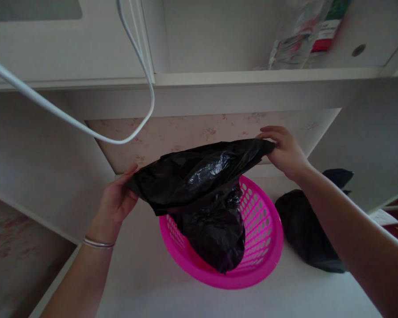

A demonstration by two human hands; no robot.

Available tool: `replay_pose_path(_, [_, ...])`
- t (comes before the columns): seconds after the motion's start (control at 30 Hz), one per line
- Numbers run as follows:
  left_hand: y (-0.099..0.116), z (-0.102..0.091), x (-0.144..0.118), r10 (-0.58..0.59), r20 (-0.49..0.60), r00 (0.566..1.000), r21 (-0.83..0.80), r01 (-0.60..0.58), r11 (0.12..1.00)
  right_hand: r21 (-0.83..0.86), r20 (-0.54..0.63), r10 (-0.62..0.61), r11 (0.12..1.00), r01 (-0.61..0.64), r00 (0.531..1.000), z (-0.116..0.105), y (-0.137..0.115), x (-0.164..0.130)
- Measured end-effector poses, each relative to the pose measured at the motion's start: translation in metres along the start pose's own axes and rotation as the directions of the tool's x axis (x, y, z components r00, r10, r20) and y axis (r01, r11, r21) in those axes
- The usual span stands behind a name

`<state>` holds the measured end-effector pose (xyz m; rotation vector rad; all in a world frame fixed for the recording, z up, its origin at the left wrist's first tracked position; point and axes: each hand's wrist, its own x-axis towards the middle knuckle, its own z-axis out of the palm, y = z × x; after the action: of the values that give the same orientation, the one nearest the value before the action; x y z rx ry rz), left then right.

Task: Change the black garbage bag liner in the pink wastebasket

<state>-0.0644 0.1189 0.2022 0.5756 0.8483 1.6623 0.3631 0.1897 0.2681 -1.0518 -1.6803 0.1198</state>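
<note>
A black plastic garbage bag (202, 176) is stretched between my two hands, its lower part hanging into a pink basket (220, 280) with a perforated wall. My left hand (116, 196), with a bracelet at the wrist, pinches the bag's left end. At the opposite end, my right hand (283, 150) grips the upper right corner, raised a little higher than the left. Both hands are apart from the basket. The bag's mouth looks wide and folded along the top edge; its inside is hidden.
A filled, tied black bag (308, 229) stands right of the basket, partly behind my right forearm. Overhead, a white cable (119, 141) loops down in front of a white shelf (219, 79) holding clear plastic packaging (293, 48). White panels flank both sides.
</note>
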Motion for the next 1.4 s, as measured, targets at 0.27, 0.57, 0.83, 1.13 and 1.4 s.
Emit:
replay_pose_path(0.27, [0.0, 0.042, -0.034, 0.212, 0.068, 0.975, -0.149, -0.2, 0.968, 0.067, 0.348, -0.637, 0.749, 0.66, 0.688, 0.0, -0.046, -0.045])
replay_pose_path(0.57, [-0.02, 0.064, -0.035, 0.392, 0.142, 0.909, 0.155, -0.411, 0.898, 0.371, 0.746, -0.244, 0.925, -0.081, 0.619, -0.02, -0.075, -0.017])
replay_pose_path(0.83, [-0.021, 0.073, -0.027, 0.24, 0.152, 0.959, 0.329, -0.278, 0.902, 0.508, 0.437, -0.561, 0.799, 0.323, 0.703, -0.013, -0.103, -0.028])
replay_pose_path(1.13, [-0.015, 0.071, -0.07, 0.086, 0.424, 0.902, 0.36, -0.255, 0.898, 0.324, 0.303, -0.567, 0.817, 0.477, 0.766, -0.011, -0.108, -0.035])
replay_pose_path(1.4, [-0.025, 0.07, -0.062, 0.326, 0.653, 0.683, 0.57, -0.728, 0.381, 0.391, 0.348, -0.119, 0.92, -0.029, 0.93, -0.014, -0.113, -0.039])
